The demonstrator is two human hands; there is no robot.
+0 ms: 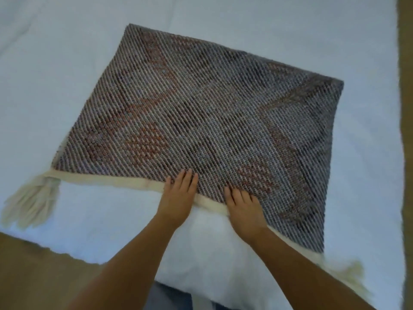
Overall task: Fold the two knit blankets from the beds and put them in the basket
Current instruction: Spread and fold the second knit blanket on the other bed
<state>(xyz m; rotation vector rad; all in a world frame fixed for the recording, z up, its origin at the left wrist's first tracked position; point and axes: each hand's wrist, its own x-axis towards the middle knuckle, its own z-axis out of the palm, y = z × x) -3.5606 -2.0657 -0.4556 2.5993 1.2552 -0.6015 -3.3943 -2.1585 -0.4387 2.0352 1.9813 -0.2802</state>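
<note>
Here, left hand (176, 198) and right hand (242, 208) flat on knit blanket (201, 104)

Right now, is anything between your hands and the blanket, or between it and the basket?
Nothing visible: the left hand and right hand rest flat on the knit blanket near its edge. The basket is out of view, so that path is unknown.

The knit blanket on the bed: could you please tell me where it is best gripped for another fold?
Probably at its two near corners, by the tassels, from the near side: the knit blanket lies flat with its cream border towards the person, whose left hand and right hand rest mid-edge.
</note>
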